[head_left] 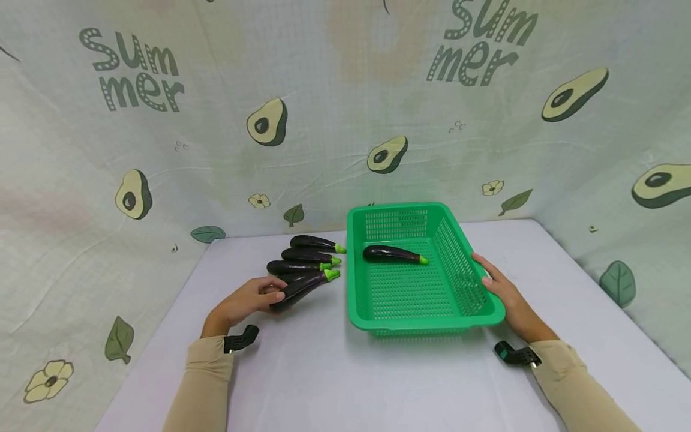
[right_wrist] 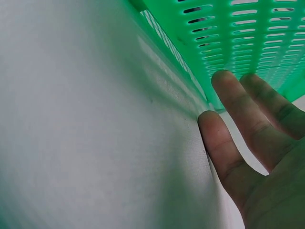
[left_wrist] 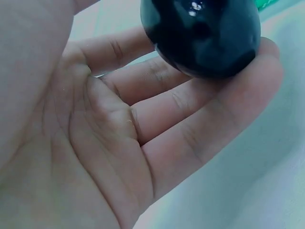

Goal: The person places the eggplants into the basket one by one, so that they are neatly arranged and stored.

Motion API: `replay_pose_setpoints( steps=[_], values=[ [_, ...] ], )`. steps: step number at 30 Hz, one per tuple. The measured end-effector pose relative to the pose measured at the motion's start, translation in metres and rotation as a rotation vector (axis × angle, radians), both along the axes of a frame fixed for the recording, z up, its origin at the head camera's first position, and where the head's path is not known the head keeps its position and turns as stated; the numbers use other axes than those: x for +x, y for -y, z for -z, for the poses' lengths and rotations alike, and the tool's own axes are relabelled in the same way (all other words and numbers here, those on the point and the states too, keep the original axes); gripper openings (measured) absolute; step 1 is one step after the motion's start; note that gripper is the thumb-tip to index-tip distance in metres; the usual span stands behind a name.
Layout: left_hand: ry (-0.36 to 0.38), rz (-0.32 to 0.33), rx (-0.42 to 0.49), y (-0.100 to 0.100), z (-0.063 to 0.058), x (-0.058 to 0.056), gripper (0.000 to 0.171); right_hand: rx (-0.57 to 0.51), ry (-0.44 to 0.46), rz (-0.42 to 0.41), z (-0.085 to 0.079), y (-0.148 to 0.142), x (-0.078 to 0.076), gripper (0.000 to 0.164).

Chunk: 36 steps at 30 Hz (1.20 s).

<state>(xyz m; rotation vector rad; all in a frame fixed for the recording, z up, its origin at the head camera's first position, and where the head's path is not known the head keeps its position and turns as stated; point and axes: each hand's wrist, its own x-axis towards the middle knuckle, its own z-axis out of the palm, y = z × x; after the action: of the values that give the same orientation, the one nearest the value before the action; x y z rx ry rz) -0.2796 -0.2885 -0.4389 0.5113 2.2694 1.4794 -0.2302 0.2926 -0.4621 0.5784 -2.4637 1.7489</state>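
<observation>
My left hand [head_left: 249, 303] holds a dark, glossy eggplant [head_left: 302, 289] by its blunt end, the green stem pointing right. In the left wrist view the fingers [left_wrist: 190, 129] curl under the rounded end of that eggplant [left_wrist: 205, 38]. Several more eggplants [head_left: 308, 254] lie side by side just behind it. A green plastic basket [head_left: 426, 327] stands to the right, with one eggplant [head_left: 393, 254] inside. My right hand [head_left: 510, 300] grips the basket's right rim, thumb at the edge; in the right wrist view its fingertips [right_wrist: 224, 78] lie against the slotted outer wall.
A white-covered table [head_left: 388, 384] carries everything. Behind it and at both sides hangs a cloth backdrop [head_left: 324, 186] printed with avocados, leaves and lettering. Each wrist wears a black strap [head_left: 241, 339].
</observation>
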Motion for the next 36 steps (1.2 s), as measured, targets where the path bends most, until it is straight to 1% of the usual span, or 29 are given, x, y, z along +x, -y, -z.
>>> replay_pose_setpoints(
  steps=[5,12,17,24,30,36],
  values=[
    [0.005,-0.008,0.014,-0.005,-0.003,0.000,0.045,-0.002,0.003,-0.004,0.000,0.000,0.000,0.053],
    [-0.025,0.016,0.136,-0.015,-0.009,0.000,0.042,0.013,-0.004,0.005,0.001,-0.002,0.000,0.053],
    [-0.042,0.008,0.166,-0.021,-0.011,0.001,0.046,0.009,-0.004,0.003,0.000,-0.002,-0.001,0.053],
    [-0.056,-0.016,0.141,-0.025,-0.010,0.000,0.047,0.020,-0.004,0.008,0.000,-0.002,-0.001,0.053],
    [-0.060,-0.033,0.135,-0.028,-0.009,-0.002,0.047,0.008,0.002,-0.006,0.000,-0.001,-0.001,0.054],
    [-0.094,-0.099,0.032,-0.036,-0.013,0.000,0.052,0.015,0.011,0.003,0.000,-0.001,0.000,0.054]
  ],
)
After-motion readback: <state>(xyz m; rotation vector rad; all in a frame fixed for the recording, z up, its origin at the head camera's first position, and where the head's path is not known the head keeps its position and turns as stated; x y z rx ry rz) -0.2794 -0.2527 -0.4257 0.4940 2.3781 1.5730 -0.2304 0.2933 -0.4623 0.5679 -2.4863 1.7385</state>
